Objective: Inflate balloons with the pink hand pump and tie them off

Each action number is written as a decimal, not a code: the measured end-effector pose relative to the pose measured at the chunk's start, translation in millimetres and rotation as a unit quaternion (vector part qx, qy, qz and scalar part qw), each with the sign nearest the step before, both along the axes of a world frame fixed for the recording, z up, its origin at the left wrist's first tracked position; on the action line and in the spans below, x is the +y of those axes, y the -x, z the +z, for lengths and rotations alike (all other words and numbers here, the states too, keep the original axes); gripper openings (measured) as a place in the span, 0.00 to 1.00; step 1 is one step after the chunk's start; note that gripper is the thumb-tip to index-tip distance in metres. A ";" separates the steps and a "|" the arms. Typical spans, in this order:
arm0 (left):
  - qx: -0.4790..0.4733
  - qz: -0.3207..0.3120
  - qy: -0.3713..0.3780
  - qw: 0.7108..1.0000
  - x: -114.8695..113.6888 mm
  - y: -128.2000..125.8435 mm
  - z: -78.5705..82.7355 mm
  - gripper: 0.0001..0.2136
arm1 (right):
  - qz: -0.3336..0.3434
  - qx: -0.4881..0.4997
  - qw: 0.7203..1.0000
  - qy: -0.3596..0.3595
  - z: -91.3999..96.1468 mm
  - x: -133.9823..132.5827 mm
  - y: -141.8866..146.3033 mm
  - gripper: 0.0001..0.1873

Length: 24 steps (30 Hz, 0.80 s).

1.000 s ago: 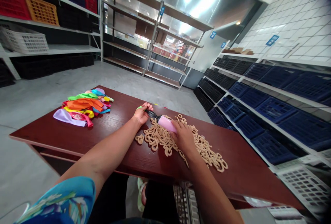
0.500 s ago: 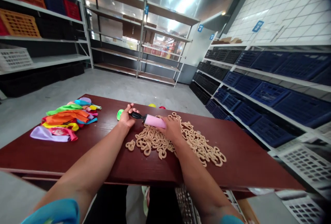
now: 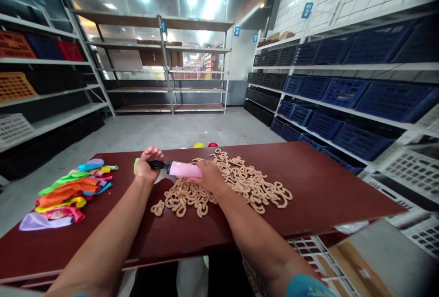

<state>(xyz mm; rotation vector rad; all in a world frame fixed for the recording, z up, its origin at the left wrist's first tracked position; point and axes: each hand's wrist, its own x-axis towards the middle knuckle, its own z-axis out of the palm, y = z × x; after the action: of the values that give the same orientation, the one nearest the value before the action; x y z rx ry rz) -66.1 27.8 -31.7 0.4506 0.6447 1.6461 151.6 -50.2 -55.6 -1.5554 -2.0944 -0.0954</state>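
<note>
A balloon pump (image 3: 184, 170) with a pink barrel and a black tapered end lies across between my two hands, above the table. My right hand (image 3: 210, 175) is wrapped round the right end of the barrel. The black end runs into my left hand (image 3: 150, 163), palm turned up and fingers curled, the grip partly hidden. A bright green balloon (image 3: 136, 165) shows just beyond that hand, apparently uninflated; how it joins the pump is hidden. Under the pump and my right hand spreads a heap of tan, curled, rope-like pieces (image 3: 247, 182), with a small knotted piece (image 3: 157, 208) to the left.
Flat balloons (image 3: 65, 191) in several colours lie piled on the left of the dark red table (image 3: 325, 196). Beyond its far edge show a yellow balloon (image 3: 199, 145) and a red balloon (image 3: 212, 144). Shelves with blue crates (image 3: 346, 92) stand right; a metal rack (image 3: 168, 63) stands behind.
The view has turned and levelled, so the table and hands appear shifted left. Both hands keep their hold on the pump, and the green balloon is now more covered by my left hand.
</note>
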 end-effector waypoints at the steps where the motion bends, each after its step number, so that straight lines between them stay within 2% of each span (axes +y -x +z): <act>1: 0.000 0.008 0.003 1.000 0.9 -1.6 3.7 0.11 | 0.001 0.006 1.000 0.008 -0.5 0.1 -0.1 0.30; 5: 0.036 -0.001 -0.021 0.999 -1.3 -12.3 29.0 0.11 | -0.016 0.029 0.999 0.030 -1.4 0.6 -0.8 0.31; 9: 0.084 -0.028 -0.065 0.994 -10.5 -27.6 66.1 0.07 | -0.032 0.061 0.998 0.013 -0.4 0.6 -2.4 0.27; 12: 0.095 -0.027 -0.072 0.992 -13.3 -31.3 94.0 0.08 | -0.052 0.079 0.995 0.009 0.9 -0.1 -5.3 0.25; 19: 0.124 0.016 -0.051 0.991 0.9 6.0 150.4 0.10 | -0.058 0.082 0.995 0.003 0.6 2.6 -6.4 0.22; 22: 0.140 0.028 -0.066 0.988 7.6 18.0 165.4 0.10 | -0.054 0.094 0.994 -0.002 -2.2 5.9 -5.4 0.23; 24: 0.152 0.028 -0.071 0.986 11.1 18.2 168.5 0.10 | -0.060 0.105 0.993 0.005 -4.8 7.4 -6.4 0.23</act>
<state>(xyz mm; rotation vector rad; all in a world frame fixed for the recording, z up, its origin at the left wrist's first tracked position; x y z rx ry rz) -84.3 38.9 136.7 0.8033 0.7730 1.6980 158.0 -42.8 -60.3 -1.6216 -1.8432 0.0344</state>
